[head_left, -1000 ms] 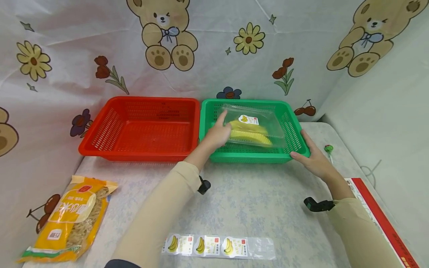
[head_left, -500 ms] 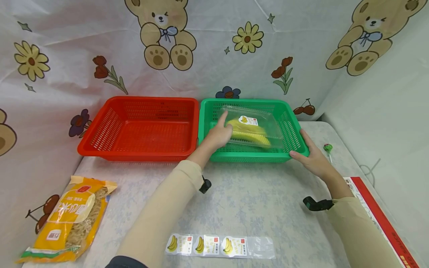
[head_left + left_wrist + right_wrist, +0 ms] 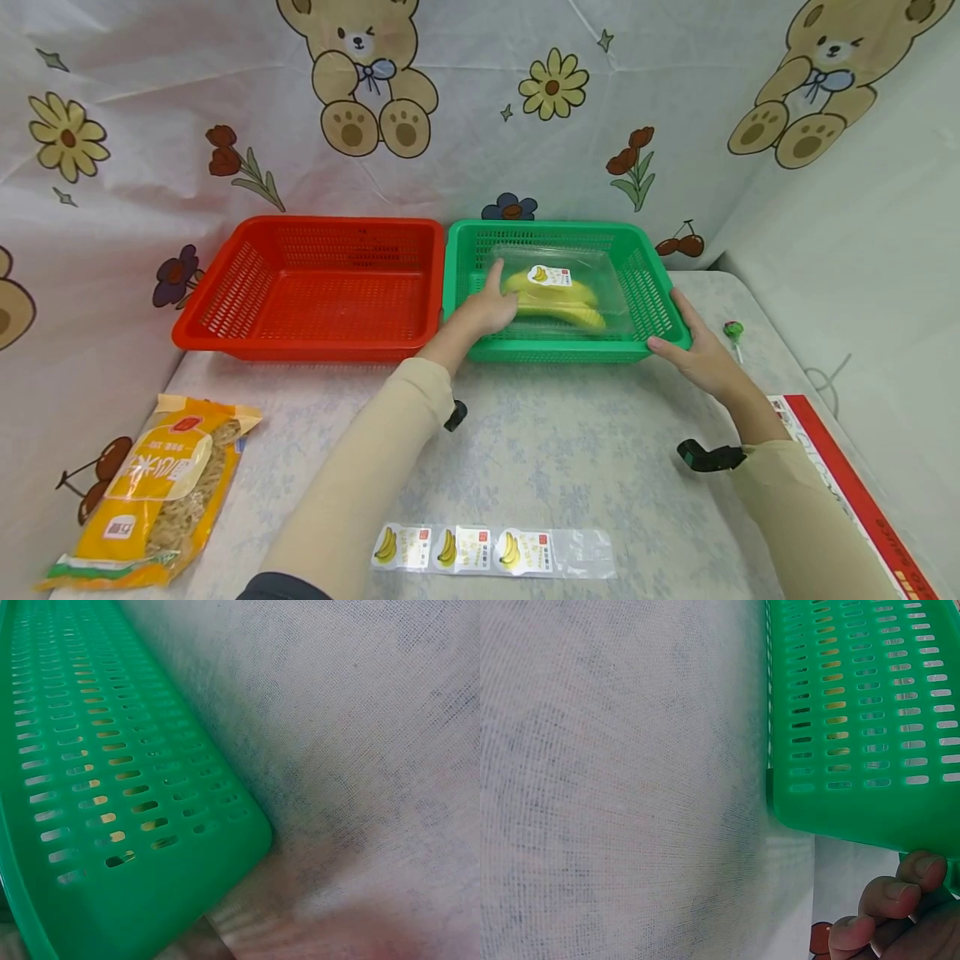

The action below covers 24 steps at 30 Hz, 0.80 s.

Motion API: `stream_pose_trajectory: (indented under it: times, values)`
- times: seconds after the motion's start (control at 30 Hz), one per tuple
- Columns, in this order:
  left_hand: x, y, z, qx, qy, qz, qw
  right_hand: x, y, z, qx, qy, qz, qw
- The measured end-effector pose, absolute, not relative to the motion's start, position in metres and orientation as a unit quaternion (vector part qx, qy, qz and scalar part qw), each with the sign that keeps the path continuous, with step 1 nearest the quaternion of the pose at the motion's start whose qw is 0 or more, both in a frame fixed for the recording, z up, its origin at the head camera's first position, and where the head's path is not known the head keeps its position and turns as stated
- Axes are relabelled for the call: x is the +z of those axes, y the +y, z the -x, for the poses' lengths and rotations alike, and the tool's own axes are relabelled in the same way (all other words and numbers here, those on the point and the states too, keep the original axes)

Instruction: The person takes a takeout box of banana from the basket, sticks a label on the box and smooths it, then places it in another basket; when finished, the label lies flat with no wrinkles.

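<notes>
In the head view, a clear plastic box (image 3: 611, 292) with yellow bananas (image 3: 558, 312) and a banana label lies inside the green basket (image 3: 558, 354). My left hand (image 3: 489, 310) holds the box at its left end, index finger stretched along that edge and thumb by the bananas; its other fingers are hidden. At the basket's front right corner my right hand (image 3: 701, 354) grips the rim, thumb at the front and fingers along the right side. The right wrist view shows curled fingers (image 3: 889, 896) by the basket's corner. The left hand is out of sight in the left wrist view.
A red basket (image 3: 300, 343) adjoins the green one on the left. A yellow food bag (image 3: 161, 492) lies at front left. A strip of banana labels (image 3: 491, 552) is near the front. At right are a green-topped lollipop (image 3: 734, 332) and a red-and-white box (image 3: 847, 483).
The clear box has come down and lies flatter in the green basket, with my left hand lowering alongside it. My right hand keeps its place on the rim.
</notes>
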<state>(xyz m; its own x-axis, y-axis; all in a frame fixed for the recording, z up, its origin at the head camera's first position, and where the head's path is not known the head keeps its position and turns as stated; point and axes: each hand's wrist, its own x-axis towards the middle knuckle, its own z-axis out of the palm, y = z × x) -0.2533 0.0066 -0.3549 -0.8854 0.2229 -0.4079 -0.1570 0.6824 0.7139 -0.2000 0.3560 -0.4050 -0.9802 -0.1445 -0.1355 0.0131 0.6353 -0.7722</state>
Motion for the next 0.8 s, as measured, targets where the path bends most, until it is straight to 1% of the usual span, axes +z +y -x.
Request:
stream_pose_trajectory:
  times: [0.23, 0.43, 0.53, 0.7, 0.8]
  values:
    - [-0.359, 0.011, 0.254, 0.367, 0.897, -0.007, 0.248, -0.405, 0.356, 0.201, -0.430, 0.898, 0.035, 0.091]
    - [-0.360, 0.012, 0.251, 0.354, 0.907, 0.001, 0.230, -0.405, 0.355, 0.200, -0.434, 0.896, 0.035, 0.090]
    - [-0.361, 0.016, 0.248, 0.325, 0.926, 0.008, 0.194, -0.405, 0.354, 0.200, -0.434, 0.896, 0.037, 0.089]
    - [-0.359, 0.027, 0.240, 0.213, 0.973, -0.024, 0.087, -0.406, 0.355, 0.200, -0.432, 0.897, 0.037, 0.086]
    - [-0.352, 0.030, 0.233, 0.172, 0.983, -0.056, 0.039, -0.407, 0.356, 0.200, -0.432, 0.897, 0.034, 0.087]
